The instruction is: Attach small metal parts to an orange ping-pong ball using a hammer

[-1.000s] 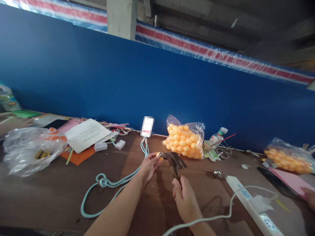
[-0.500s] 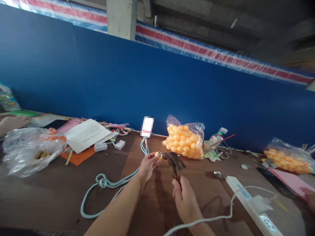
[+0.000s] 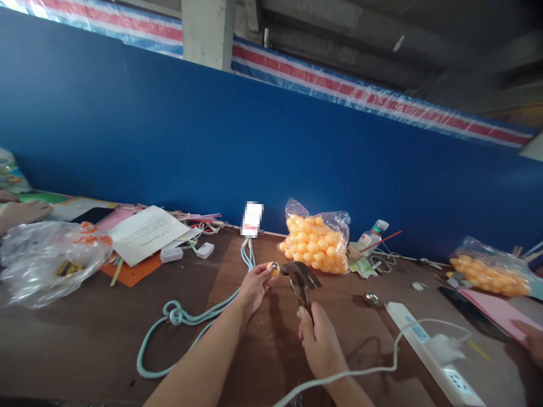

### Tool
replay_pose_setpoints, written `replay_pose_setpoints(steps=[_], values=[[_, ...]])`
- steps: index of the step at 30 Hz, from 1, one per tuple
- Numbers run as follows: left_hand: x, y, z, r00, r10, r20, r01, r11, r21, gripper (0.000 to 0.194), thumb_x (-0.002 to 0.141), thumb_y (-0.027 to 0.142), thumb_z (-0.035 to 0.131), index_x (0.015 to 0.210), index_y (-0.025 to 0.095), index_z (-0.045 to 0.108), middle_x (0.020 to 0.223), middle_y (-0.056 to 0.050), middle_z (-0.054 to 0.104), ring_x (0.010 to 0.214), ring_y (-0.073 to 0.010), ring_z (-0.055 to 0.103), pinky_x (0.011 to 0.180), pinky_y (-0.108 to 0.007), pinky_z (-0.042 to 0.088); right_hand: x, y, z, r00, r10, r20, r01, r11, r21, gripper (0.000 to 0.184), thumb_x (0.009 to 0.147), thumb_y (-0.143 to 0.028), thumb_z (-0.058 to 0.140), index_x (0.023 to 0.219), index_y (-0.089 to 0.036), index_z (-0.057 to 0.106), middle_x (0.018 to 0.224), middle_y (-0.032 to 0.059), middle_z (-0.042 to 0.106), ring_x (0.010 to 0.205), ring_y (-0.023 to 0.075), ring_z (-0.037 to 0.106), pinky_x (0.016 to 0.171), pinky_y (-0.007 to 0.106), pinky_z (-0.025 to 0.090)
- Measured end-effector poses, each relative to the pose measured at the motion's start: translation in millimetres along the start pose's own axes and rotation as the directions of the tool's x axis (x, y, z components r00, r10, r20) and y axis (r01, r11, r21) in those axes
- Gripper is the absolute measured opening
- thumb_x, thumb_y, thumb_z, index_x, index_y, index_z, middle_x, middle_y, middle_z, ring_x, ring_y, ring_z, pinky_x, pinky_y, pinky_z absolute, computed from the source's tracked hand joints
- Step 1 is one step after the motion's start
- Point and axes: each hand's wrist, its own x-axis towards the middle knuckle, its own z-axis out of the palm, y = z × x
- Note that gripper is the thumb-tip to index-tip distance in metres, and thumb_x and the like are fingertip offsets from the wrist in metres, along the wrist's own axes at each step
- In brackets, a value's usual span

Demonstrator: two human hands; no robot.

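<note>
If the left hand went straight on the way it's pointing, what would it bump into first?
Probably the clear bag of orange balls, ahead and to the right. The left hand seems to point just past the hammer head, though one view leaves depth unclear.

Hammer: the brown, worn claw hammer was right up against the small orange ball with a silvery patch; now a narrow gap parts them.
Co-worker's hand, far left: the bare hand, blurred and outstretched at first, now shows its fingers bent.
View: turned slightly right, everything on the table sitting further left.
</note>
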Motion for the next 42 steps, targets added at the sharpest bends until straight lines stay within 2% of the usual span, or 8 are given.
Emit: replay_pose_setpoints(steps=[10,19,26,30,36,42], values=[[-3,3,1.8,0.999,-0.020,0.048,0.019,1.000,0.009,0.021,0.070,0.021,0.072,0.087,0.011,0.068,0.090,-0.009,0.068,0.078,-0.0119,0.063,0.076,-0.022,0.050,-1,7,0,0.994,0.091,0.061,-0.096,0.991,0.093,0.028,0.089,-0.044,0.034,0.085,-0.021,0.049,0.059,-0.0005,0.052,0.054,0.0162,0.054,0.049,0.025,0.042],[-4,3,1.9,0.999,-0.033,0.038,0.033,0.999,0.014,0.020,0.069,0.020,0.072,0.086,0.011,0.068,0.087,-0.008,0.068,0.076,-0.0115,0.062,0.073,-0.021,0.050,-2,6,-1,0.993,0.098,0.072,-0.105,0.990,0.095,0.029,0.089,-0.045,0.033,0.082,-0.022,0.048,0.058,-0.0010,0.052,0.054,0.0159,0.053,0.050,0.025,0.042],[-3,1,3.4,1.000,-0.016,-0.004,0.016,1.000,0.018,0.016,0.068,0.018,0.073,0.081,0.012,0.068,0.087,-0.007,0.066,0.073,-0.0099,0.061,0.071,-0.020,0.051,-2,1,3,0.999,0.034,0.028,-0.036,0.996,0.077,0.029,0.087,-0.046,0.038,0.081,-0.022,0.052,0.058,0.0000,0.054,0.051,0.0161,0.054,0.049,0.025,0.042],[-2,-1,0.4,1.000,-0.012,-0.016,0.012,1.000,0.016,0.017,0.068,0.018,0.073,0.083,0.011,0.068,0.086,-0.007,0.065,0.075,-0.0100,0.061,0.071,-0.020,0.051,-3,2,5,0.998,0.051,0.048,-0.054,0.996,0.067,0.029,0.089,-0.044,0.034,0.082,-0.021,0.050,0.057,-0.0007,0.054,0.052,0.0158,0.055,0.050,0.025,0.042],[0,-2,-2.2,0.999,-0.016,-0.039,0.018,0.999,0.038,0.018,0.067,0.016,0.073,0.084,0.011,0.067,0.088,-0.006,0.065,0.076,-0.0102,0.060,0.071,-0.020,0.050,1,-4,4,0.998,-0.034,0.054,0.039,0.994,-0.106,0.025,0.090,-0.038,0.033,0.082,-0.021,0.048,0.066,0.0034,0.058,0.063,0.0187,0.058,0.054,0.027,0.043],[0,-1,-0.8,0.998,0.003,-0.070,0.001,0.998,0.056,0.020,0.065,0.014,0.074,0.084,0.012,0.066,0.088,-0.006,0.065,0.075,-0.0106,0.061,0.072,-0.022,0.050,1,1,4,0.998,-0.069,0.012,0.070,0.990,-0.124,0.023,0.090,-0.036,0.034,0.084,-0.021,0.050,0.071,0.0038,0.060,0.064,0.0179,0.060,0.056,0.026,0.044]])
